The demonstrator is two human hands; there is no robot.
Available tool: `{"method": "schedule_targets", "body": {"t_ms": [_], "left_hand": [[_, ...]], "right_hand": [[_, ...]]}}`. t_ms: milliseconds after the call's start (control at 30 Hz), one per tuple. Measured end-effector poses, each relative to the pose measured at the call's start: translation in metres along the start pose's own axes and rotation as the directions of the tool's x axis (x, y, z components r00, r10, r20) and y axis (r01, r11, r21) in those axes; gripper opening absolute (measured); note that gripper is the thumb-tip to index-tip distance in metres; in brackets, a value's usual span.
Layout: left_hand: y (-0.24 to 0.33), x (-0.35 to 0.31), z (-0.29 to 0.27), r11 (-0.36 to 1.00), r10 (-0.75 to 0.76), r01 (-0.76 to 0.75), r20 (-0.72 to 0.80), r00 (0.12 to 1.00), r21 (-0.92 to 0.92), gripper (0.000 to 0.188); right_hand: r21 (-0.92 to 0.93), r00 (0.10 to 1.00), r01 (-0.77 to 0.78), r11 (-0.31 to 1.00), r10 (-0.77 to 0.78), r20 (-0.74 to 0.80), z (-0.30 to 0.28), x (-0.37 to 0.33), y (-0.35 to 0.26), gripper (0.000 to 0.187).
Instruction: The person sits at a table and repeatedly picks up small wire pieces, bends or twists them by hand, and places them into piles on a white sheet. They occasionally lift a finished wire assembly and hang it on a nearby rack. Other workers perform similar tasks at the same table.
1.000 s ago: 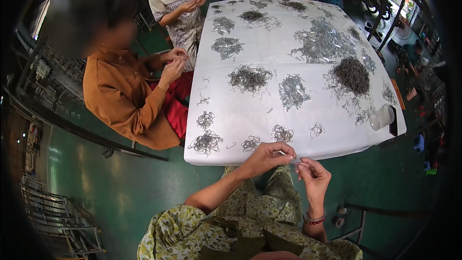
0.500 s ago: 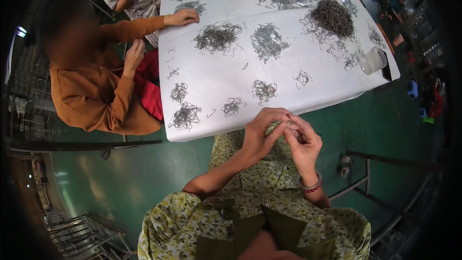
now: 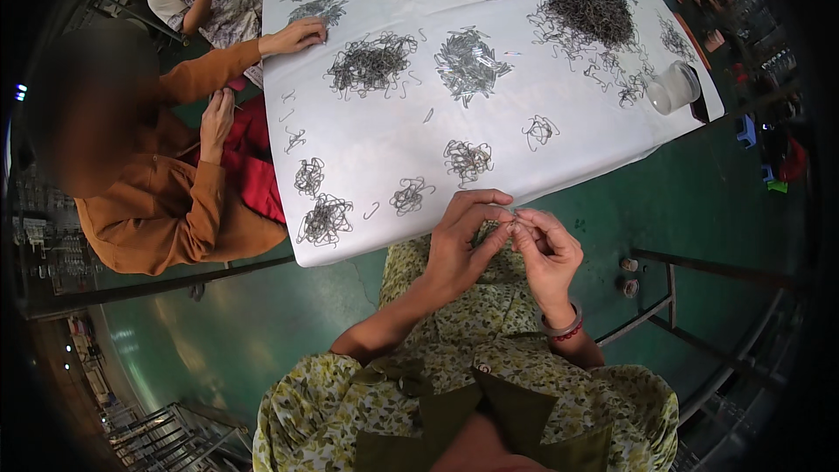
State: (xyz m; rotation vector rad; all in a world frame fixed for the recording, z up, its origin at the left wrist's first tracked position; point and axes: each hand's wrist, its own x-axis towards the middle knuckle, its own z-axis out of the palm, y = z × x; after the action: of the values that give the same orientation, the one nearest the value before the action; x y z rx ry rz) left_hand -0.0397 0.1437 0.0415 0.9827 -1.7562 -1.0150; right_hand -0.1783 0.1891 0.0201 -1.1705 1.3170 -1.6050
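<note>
My left hand (image 3: 456,243) and my right hand (image 3: 549,260) meet fingertip to fingertip just off the near edge of the white table (image 3: 577,144). Both are closed in a pinch, and whatever lies between the fingers is too small to make out. Just beyond them on the table lies a small heap of bent wire hooks (image 3: 469,161). Another small heap of wire hooks (image 3: 409,197) sits to its left, and a looser cluster of hooks (image 3: 541,130) to its right. Farther back is a pile of small clear plastic pieces (image 3: 468,65).
A large dark mound of hooks (image 3: 590,9) stands at the back right, near a translucent plastic tub (image 3: 673,87). More hooks (image 3: 325,220) lie at the left corner. A co-worker in a brown top (image 3: 162,210) sits left, one hand (image 3: 301,35) on the table. Metal frame bars (image 3: 669,293) stand right.
The view has shifted slightly, so the table and its piles sit farther left in the picture. My hands remain pinched together, with small finger movements. The co-worker's hand still rests by the far pile.
</note>
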Motion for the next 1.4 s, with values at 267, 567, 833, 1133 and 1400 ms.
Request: {"method": "schedule_targets", "body": {"t_ms": [267,567,833,1133,1400], "left_hand": [[-0.011,-0.007,0.014,0.988,-0.04,0.032,-0.051,0.998,-0.152,0.017],[-0.015,-0.001,0.016,0.99,0.129,-0.127,-0.035,0.991,0.056,0.023],[-0.011,-0.002,0.011,0.996,0.074,-0.074,0.0,0.997,0.043,0.019],[-0.01,-0.001,0.007,0.98,0.074,-0.068,0.024,0.997,-0.185,0.013],[0.002,0.005,-0.004,0.998,0.049,-0.046,0.062,0.997,-0.038,0.01]], "right_hand": [[-0.161,0.977,0.212,0.964,-0.208,0.042,-0.002,0.01,-0.007,0.027],[-0.238,0.98,0.184,0.954,-0.16,0.116,-0.009,0.003,0.0,0.042],[-0.238,0.982,0.164,0.957,-0.135,0.131,-0.006,0.004,-0.002,0.043],[-0.237,0.975,0.154,0.959,-0.109,0.193,-0.035,0.039,-0.014,0.032],[-0.613,0.937,0.32,0.723,-0.146,0.317,-0.019,0.249,0.077,0.022]]}}
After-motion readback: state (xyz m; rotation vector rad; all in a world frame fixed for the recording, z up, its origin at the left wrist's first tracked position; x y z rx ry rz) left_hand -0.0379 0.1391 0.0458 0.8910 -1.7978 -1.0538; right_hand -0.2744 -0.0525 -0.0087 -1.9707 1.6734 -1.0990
